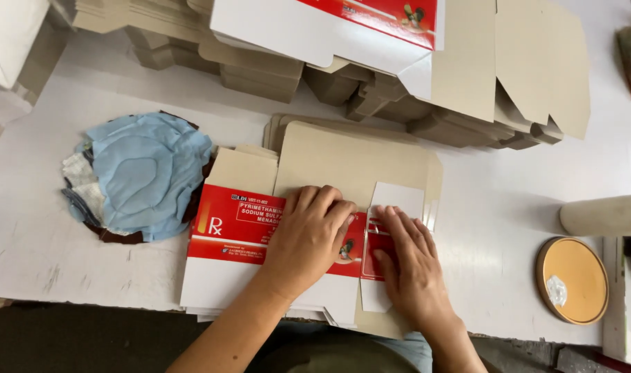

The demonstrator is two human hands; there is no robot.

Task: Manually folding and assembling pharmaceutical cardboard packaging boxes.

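Both hands lie open, left hand (308, 235) flat on the carton (239, 228), right hand (405, 259) pressing its flap (393, 204); uneven pressure could crease it crooked

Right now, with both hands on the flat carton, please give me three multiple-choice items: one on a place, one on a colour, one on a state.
1. Where is the bundle of cloth?
A. beside the left hand
B. beside the right hand
C. under the carton

2. Which colour is the printed band on the flat carton?
A. green
B. red
C. black

3. How is the carton under the hands?
A. folded up
B. lying flat
C. torn apart

Answers: 1 A, it lies on the table on the left hand's side; 2 B, the band is red; 3 B, both hands press it flat.
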